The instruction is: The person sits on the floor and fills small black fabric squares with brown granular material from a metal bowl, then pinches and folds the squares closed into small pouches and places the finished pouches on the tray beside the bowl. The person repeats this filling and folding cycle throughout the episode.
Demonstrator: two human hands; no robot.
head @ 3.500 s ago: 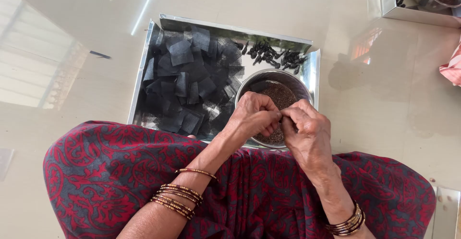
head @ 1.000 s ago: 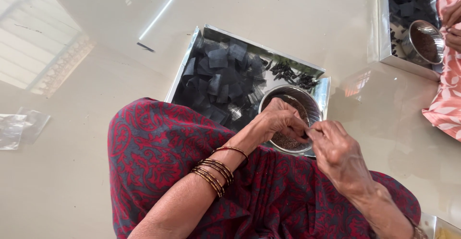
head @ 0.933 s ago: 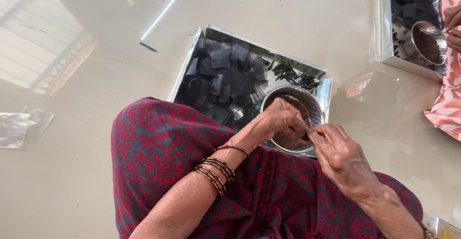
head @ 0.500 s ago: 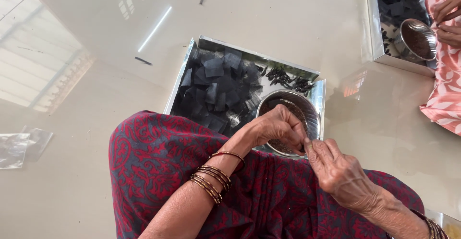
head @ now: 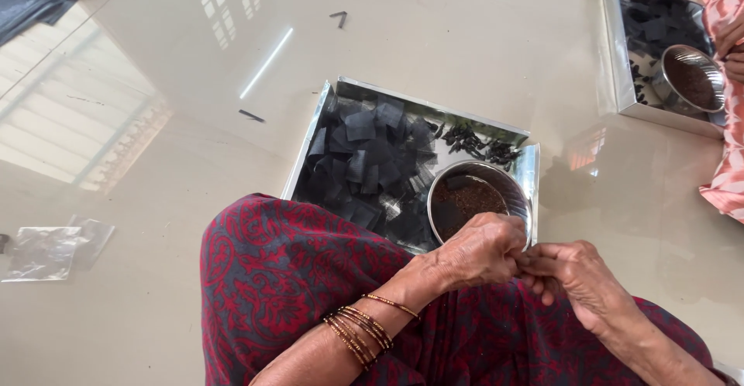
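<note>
Pinching something too small to identify, left hand (head: 480,253) and right hand (head: 570,273) meet beside round steel bowl (head: 479,200) in shiny tray (head: 434,111) of black squares (head: 364,157).

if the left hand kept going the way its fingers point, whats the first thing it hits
The left hand points right, so it would meet the right hand first; their fingertips already seem to touch.

Between our left hand (head: 482,251) and right hand (head: 572,271), whatever the fingertips pinch is hidden. Our knuckles cover the steel bowl's (head: 480,200) near rim. The second tray (head: 629,45) partly hidden; co-worker's hand (head: 730,41) cut off at right edge.
</note>
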